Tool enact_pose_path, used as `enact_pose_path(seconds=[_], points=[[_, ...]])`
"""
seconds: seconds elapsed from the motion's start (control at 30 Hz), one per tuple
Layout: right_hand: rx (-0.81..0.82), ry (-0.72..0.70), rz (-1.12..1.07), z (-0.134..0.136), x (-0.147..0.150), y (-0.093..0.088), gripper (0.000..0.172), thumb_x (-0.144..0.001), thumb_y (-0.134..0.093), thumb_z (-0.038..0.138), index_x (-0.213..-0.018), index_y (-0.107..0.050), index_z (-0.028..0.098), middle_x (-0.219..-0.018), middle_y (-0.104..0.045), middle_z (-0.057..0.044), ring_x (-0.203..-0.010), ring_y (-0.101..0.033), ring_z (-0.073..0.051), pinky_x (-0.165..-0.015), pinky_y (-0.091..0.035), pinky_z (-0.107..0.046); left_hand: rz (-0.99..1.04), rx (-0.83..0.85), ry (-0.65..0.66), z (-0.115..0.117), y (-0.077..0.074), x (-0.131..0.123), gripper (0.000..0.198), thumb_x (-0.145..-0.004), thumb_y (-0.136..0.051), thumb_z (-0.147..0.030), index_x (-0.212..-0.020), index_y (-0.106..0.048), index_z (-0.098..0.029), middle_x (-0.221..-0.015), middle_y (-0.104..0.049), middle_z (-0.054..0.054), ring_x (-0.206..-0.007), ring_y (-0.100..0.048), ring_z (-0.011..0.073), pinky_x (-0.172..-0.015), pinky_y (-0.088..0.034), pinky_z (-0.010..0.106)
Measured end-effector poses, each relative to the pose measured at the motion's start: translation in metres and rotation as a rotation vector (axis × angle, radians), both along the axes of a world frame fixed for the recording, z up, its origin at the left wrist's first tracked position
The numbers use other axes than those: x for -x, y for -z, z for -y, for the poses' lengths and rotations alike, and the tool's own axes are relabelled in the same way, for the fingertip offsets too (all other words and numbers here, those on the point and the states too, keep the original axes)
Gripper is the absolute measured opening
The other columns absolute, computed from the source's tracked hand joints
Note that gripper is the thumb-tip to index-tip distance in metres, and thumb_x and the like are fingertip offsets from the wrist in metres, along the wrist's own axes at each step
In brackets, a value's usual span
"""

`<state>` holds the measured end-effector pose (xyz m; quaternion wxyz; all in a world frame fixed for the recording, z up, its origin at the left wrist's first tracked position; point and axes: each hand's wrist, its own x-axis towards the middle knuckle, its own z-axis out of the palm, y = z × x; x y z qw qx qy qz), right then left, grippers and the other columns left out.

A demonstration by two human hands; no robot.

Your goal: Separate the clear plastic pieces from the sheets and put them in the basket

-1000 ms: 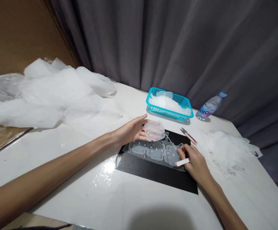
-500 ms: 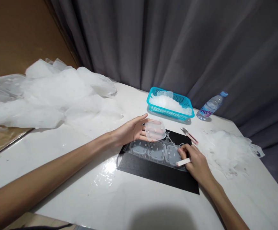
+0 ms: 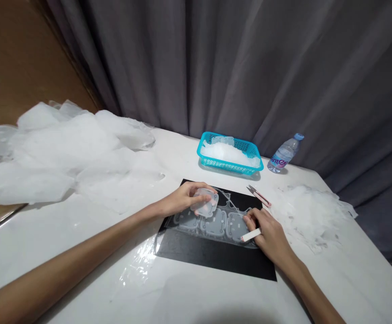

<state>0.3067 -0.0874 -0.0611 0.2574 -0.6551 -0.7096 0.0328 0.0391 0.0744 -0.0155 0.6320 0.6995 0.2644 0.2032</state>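
My left hand (image 3: pixel 182 198) is closed on a small translucent rounded-square plastic piece (image 3: pixel 206 204), with the thumb across its face and fingers behind. Under it, a clear sheet with several similar rounded shapes (image 3: pixel 212 223) lies on a black mat (image 3: pixel 216 262). My right hand (image 3: pixel 268 231) rests at the sheet's right end, its fingers closed around a slim white stick-like tool (image 3: pixel 251 235) whose kind I cannot make out. Its fingertips touch the edge of the sheet near thin loose strips of frame. Pink-handled thread snips (image 3: pixel 259 196) lie just beyond the right hand.
A turquoise basket (image 3: pixel 229 168) holding white translucent pieces stands at the back. Right of it is a water bottle (image 3: pixel 285 155). Clear plastic scraps (image 3: pixel 312 216) pile up at the right, and a large heap of white plastic sheets (image 3: pixel 67 153) covers the left. A grey curtain hangs behind.
The plastic piece lay on my open left palm; now the thumb has folded over it and the fingers have closed. The right hand stays at the sheet. The whole view has shifted slightly.
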Motion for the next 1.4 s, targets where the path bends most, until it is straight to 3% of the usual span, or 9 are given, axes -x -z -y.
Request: enact_pose_path(seconds=[0.1, 0.2, 0.4, 0.53, 0.7, 0.8, 0.97, 1.2, 1.4], points=[[-0.030, -0.012, 0.009, -0.002, 0.002, -0.002, 0.023, -0.107, -0.052, 0.035, -0.086, -0.055, 0.025, -0.076, -0.061, 0.000, -0.074, -0.061, -0.021, -0.067, -0.044, -0.031, -0.005, -0.178, -0.024, -0.024, -0.003, -0.021, 0.051, -0.089, -0.071, -0.050, -0.119, -0.072, -0.009, -0.089, -0.077, 0.011, -0.057, -0.060, 0.0131, -0.050, -0.051, 0.026], [-0.042, -0.019, 0.008, -0.003, 0.003, -0.004, 0.022, -0.107, -0.053, 0.033, -0.086, -0.054, 0.025, -0.074, -0.060, 0.000, -0.073, -0.060, -0.021, -0.066, -0.044, -0.031, 0.021, -0.300, -0.106, -0.062, -0.026, -0.052, 0.049, -0.088, -0.070, -0.044, -0.120, -0.071, -0.007, -0.092, -0.076, 0.013, -0.062, -0.062, 0.0146, -0.055, -0.053, 0.027], [-0.052, -0.015, 0.001, -0.004, 0.003, -0.002, 0.023, -0.107, -0.053, 0.034, -0.086, -0.055, 0.025, -0.074, -0.059, 0.000, -0.073, -0.061, -0.021, -0.066, -0.044, -0.031, 0.004, -0.595, -0.366, -0.125, -0.077, -0.106, 0.049, -0.095, -0.060, -0.027, -0.141, -0.051, -0.012, -0.136, -0.062, 0.019, -0.124, -0.060, 0.0325, -0.107, -0.049, 0.053], [-0.063, -0.018, -0.017, -0.003, 0.000, -0.008, 0.027, -0.109, -0.048, 0.037, -0.088, -0.059, 0.024, -0.080, -0.064, -0.002, -0.077, -0.061, -0.022, -0.069, -0.045, -0.033, -0.048, -0.742, -0.337, -0.076, -0.054, -0.085, 0.039, -0.098, -0.057, -0.027, -0.134, -0.053, -0.012, -0.141, -0.056, 0.020, -0.140, -0.046, 0.0360, -0.122, -0.031, 0.058], [-0.120, -0.024, -0.249, 0.001, -0.002, -0.028, 0.044, -0.114, -0.029, 0.043, -0.089, -0.061, 0.024, -0.086, -0.066, -0.005, -0.088, -0.059, -0.024, -0.084, -0.048, -0.039, -0.182, -0.933, 0.224, 0.049, -0.002, -0.024, 0.030, -0.110, -0.046, -0.035, -0.130, -0.063, -0.021, -0.130, -0.068, 0.011, -0.121, -0.064, 0.0266, -0.110, -0.047, 0.044], [-0.113, -0.044, -0.465, 0.006, -0.004, -0.034, 0.061, -0.111, -0.017, 0.061, -0.095, -0.065, 0.025, -0.096, -0.066, -0.006, -0.096, -0.060, -0.024, -0.092, -0.049, -0.041, -0.266, -1.041, 0.351, 0.085, 0.013, -0.008, 0.042, -0.111, -0.047, -0.038, -0.149, -0.054, -0.021, -0.145, -0.064, 0.012, -0.132, -0.060, 0.0297, -0.113, -0.045, 0.045], [0.198, -0.136, -0.822, 0.011, -0.007, -0.030, 0.082, -0.100, -0.008, 0.081, -0.108, -0.068, 0.025, -0.085, -0.067, -0.004, -0.072, -0.064, -0.020, -0.071, -0.055, -0.035, -0.319, -1.065, 0.345, 0.077, 0.014, -0.009, 0.061, -0.108, -0.050, -0.057, -0.161, -0.045, -0.027, -0.160, -0.053, 0.012, -0.147, -0.050, 0.0324, -0.118, -0.042, 0.048], [0.259, -0.064, -0.755, 0.009, -0.002, -0.043, 0.026, -0.097, -0.069, 0.048, -0.093, -0.069, 0.022, -0.087, -0.071, -0.002, -0.081, -0.069, -0.020, -0.075, -0.055, -0.032, -0.373, -1.088, 0.321, 0.075, 0.014, -0.007, 0.066, -0.103, -0.050, -0.067, -0.159, -0.048, -0.032, -0.166, -0.045, 0.013, -0.150, -0.047, 0.0367, -0.116, -0.046, 0.050], [0.328, -0.058, -0.678, 0.018, -0.004, -0.043, 0.018, -0.096, -0.071, 0.041, -0.101, -0.073, 0.023, -0.099, -0.074, -0.004, -0.087, -0.070, -0.019, -0.079, -0.055, -0.032, -0.348, -1.042, 0.323, 0.080, 0.017, -0.006, 0.068, -0.101, -0.054, -0.067, -0.159, -0.048, -0.032, -0.167, -0.042, 0.014, -0.152, -0.043, 0.0385, -0.119, -0.044, 0.055]])
